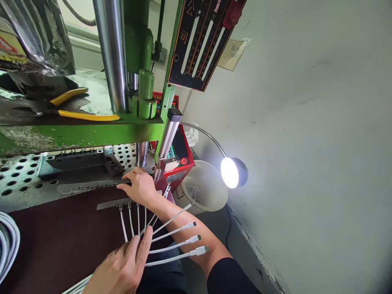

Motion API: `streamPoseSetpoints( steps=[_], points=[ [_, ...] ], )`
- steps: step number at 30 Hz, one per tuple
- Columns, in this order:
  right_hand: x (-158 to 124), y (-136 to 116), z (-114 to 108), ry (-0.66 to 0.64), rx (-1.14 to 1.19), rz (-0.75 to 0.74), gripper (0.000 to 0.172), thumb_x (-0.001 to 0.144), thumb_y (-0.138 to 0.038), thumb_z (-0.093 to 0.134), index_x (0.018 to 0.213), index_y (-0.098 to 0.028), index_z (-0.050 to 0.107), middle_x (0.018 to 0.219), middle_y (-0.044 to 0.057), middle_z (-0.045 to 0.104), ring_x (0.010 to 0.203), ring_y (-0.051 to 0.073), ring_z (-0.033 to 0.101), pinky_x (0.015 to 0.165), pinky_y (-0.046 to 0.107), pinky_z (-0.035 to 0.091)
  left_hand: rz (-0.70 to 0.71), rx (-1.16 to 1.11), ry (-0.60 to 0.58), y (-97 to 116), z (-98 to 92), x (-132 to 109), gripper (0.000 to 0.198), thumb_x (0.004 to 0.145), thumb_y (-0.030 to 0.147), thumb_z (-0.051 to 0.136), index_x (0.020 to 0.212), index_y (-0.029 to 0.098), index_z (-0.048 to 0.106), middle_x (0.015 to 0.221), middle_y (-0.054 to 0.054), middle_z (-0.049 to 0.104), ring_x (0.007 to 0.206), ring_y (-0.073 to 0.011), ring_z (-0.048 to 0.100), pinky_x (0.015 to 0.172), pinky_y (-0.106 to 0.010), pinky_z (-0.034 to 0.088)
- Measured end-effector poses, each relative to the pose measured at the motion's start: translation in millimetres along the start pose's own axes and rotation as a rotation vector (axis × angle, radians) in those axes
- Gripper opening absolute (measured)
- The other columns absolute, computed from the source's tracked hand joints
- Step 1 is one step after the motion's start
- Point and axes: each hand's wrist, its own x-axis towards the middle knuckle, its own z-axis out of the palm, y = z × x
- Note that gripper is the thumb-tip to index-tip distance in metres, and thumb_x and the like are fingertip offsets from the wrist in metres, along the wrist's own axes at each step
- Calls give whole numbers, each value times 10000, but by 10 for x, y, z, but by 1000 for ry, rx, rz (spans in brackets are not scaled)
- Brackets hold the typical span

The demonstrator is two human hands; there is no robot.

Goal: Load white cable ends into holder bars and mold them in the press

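Head view: white cables (196, 239) fan from the fixture strip (110, 203) toward the lower right, under my spread left hand (122, 265), which is nearer than my right hand (139, 187), resting flat on the dark bar (88, 186).

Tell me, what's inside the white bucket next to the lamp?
The bucket holds a heap of thin little metal bits at the bottom. Its left part is hidden behind the red box, so what lies there cannot be seen.
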Motion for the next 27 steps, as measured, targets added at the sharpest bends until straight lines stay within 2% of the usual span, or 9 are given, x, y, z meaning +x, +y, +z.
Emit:
streamPoseSetpoints(
  steps=[7, 12, 18, 23, 27],
  points=[
    [0, 11, 8, 8, -11, -20, 350, 922, -503, 563, 1061, -208, 688, 1055, 48, 634, 1013, 180, 619, 867, 267, 488, 32, -46, -120, -25, 13, 26, 723, 672, -144, 321, 1291, 113, 594, 1008, -100, 729, 692, -161, 693, 650, -254, 567],
    [15, 32, 26, 14, -22, -42, 356, 920, -501, 568, 1072, -202, 686, 1052, 59, 632, 1031, 186, 611, 866, 270, 483, 56, -106, -215, -40, 39, 64, 747, 681, -150, 291, 1311, 128, 579, 1041, -106, 733, 754, -165, 716, 683, -243, 575],
    [28, 41, 16, 4, -16, -39, 362, 917, -501, 571, 1084, -202, 688, 1055, 58, 626, 1004, 188, 612, 842, 272, 496, -25, -142, -327, -22, -43, 139, 745, 697, -155, 282, 1314, 145, 574, 1017, -89, 738, 729, -153, 718, 666, -230, 566],
    [28, 44, 13, -5, -7, -40, 362, 924, -496, 558, 1085, -200, 689, 1073, 64, 625, 998, 194, 613, 827, 280, 505, -50, -179, -383, -5, -95, 191, 750, 696, -154, 282, 1311, 159, 577, 1035, -86, 740, 730, -143, 718, 671, -218, 563],
    [30, 48, 23, -1, -10, -45, 356, 920, -496, 564, 1078, -204, 691, 1063, 63, 627, 1000, 196, 614, 829, 277, 504, -41, -166, -396, -23, -54, 178, 750, 701, -158, 276, 1323, 145, 568, 1022, -95, 741, 729, -153, 721, 664, -228, 570]
  ],
)
